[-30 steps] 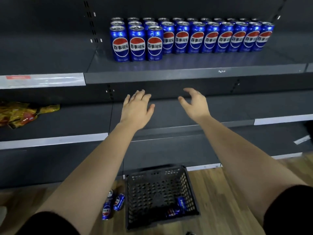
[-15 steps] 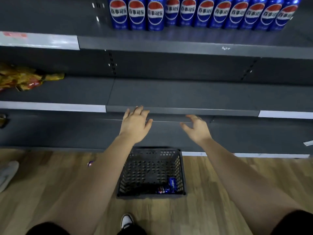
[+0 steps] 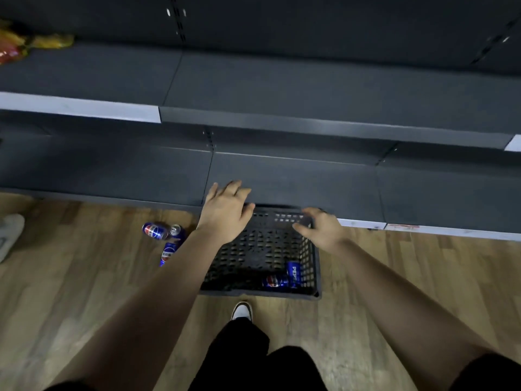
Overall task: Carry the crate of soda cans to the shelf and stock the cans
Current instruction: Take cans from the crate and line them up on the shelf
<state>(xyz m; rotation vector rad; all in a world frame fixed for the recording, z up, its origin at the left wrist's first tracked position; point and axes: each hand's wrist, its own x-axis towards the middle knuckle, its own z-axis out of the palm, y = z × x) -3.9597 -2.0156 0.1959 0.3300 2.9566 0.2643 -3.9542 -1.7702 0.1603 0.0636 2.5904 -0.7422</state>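
A black perforated plastic crate (image 3: pixel 310 266) stands on the wooden floor against the lowest grey shelf (image 3: pixel 296 176). Two blue soda cans (image 3: pixel 282 277) lie in its near right corner. Three more blue cans (image 3: pixel 163 235) lie on the floor to the crate's left. My left hand (image 3: pixel 225 213) hovers over the crate's far left corner, fingers spread and holding nothing. My right hand (image 3: pixel 321 227) hangs above the far right rim with relaxed fingers, also holding nothing. The shelf with stocked cans is out of view.
Grey shelf boards (image 3: pixel 310 88) run across the upper half. Yellow and red snack bags (image 3: pixel 25 43) lie on the upper left shelf. My shoe (image 3: pixel 242 310) stands just before the crate. A white shoe (image 3: pixel 10 232) shows at the left edge.
My view has tipped down from the stocked shelf to the floor. Both hands have dropped from shelf height to just above the crate's far rim.
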